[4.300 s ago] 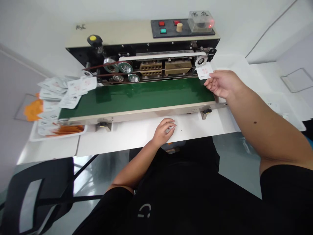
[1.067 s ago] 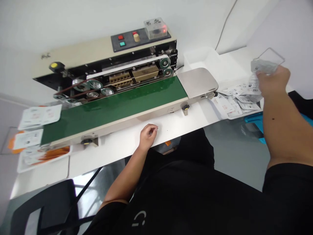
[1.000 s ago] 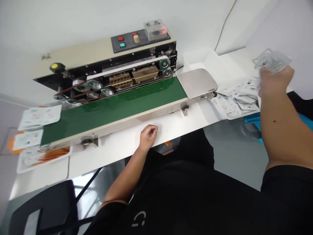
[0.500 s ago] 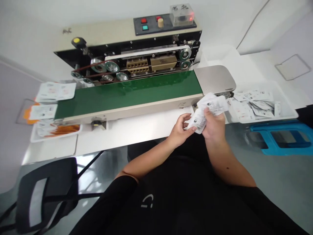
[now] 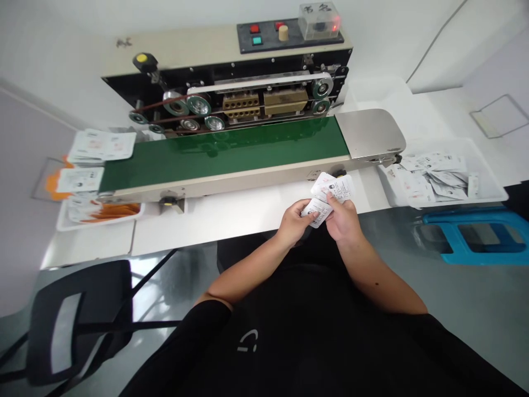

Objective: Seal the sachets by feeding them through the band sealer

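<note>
In front of the green belt [image 5: 235,149], toward its right end, the left hand [image 5: 292,223] and right hand [image 5: 344,221] on my remote feed pinch a fan of white packets [image 5: 321,189] between them. The left grips the lower packets, the right the upper ones. I see the fan spread diagonally toward the belt, the right hand nearer the steel plate [image 5: 370,134] adjoining the belt's right end.

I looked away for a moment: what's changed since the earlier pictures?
The right hand let go of a packet at the rollers, went to the tray on the right and brought back several white packets. The left hand moved from the table edge to grip them too. The machine stayed put, its red light on.
</note>
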`<move>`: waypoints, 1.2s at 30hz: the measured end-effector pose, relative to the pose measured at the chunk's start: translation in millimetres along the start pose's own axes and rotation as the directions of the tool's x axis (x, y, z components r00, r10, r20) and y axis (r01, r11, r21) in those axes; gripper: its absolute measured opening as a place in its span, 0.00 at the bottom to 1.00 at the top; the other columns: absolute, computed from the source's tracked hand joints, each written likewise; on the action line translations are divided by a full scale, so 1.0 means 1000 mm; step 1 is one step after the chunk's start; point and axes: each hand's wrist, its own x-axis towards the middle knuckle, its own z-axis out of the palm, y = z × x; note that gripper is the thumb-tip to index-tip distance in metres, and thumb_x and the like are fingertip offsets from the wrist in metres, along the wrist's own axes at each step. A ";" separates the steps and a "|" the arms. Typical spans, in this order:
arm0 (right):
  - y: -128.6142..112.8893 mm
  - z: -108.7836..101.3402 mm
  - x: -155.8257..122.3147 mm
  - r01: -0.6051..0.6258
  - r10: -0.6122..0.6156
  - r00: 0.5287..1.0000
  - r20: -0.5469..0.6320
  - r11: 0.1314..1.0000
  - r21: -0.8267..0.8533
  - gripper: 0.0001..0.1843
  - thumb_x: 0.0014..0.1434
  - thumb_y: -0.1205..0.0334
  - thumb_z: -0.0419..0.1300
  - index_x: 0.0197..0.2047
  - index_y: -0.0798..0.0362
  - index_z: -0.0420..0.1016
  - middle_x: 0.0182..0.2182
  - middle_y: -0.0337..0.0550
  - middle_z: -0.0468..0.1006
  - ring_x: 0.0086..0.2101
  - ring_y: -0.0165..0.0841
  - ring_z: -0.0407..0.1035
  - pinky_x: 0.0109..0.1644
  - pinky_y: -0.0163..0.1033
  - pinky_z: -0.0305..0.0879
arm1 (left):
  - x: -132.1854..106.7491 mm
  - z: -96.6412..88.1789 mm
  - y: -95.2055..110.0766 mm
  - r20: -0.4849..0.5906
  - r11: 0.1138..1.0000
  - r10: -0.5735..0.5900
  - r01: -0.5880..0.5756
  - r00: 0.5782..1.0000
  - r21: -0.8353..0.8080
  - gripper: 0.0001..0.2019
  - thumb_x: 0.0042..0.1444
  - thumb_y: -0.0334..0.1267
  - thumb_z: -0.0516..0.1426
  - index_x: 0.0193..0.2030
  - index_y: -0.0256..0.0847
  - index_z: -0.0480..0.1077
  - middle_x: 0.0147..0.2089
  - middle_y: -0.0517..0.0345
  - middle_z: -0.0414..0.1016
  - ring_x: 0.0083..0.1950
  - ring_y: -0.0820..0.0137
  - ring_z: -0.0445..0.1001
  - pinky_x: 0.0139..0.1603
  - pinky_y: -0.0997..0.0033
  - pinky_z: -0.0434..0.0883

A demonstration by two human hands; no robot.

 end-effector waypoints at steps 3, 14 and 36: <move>0.003 0.002 0.000 -0.019 0.019 1.000 -0.009 1.000 0.013 0.21 0.52 0.54 0.77 0.46 0.52 0.82 0.51 0.49 0.85 0.53 0.44 0.80 0.55 0.48 0.81 | 0.000 -0.004 -0.003 0.003 1.000 0.003 -0.003 1.000 -0.007 0.26 0.54 0.49 0.73 0.55 0.38 0.79 0.52 0.50 0.84 0.51 0.61 0.81 0.53 0.64 0.77; -0.012 -0.014 -0.001 -0.068 0.063 0.997 -0.033 0.982 -0.179 0.26 0.51 0.47 0.77 0.48 0.51 0.81 0.52 0.48 0.84 0.45 0.41 0.80 0.34 0.39 0.77 | -0.003 -0.023 0.007 -0.056 0.989 0.014 -0.022 0.998 -0.148 0.27 0.51 0.51 0.76 0.51 0.40 0.74 0.48 0.52 0.84 0.46 0.66 0.81 0.47 0.68 0.77; -0.004 -0.019 0.014 0.126 0.028 0.963 0.268 0.833 -0.539 0.16 0.57 0.53 0.72 0.47 0.48 0.85 0.42 0.43 0.83 0.35 0.33 0.74 0.33 0.36 0.70 | 0.010 -0.053 0.010 -0.111 0.997 0.042 -0.049 0.993 -0.059 0.38 0.49 0.51 0.77 0.61 0.43 0.65 0.49 0.52 0.84 0.46 0.64 0.83 0.46 0.67 0.79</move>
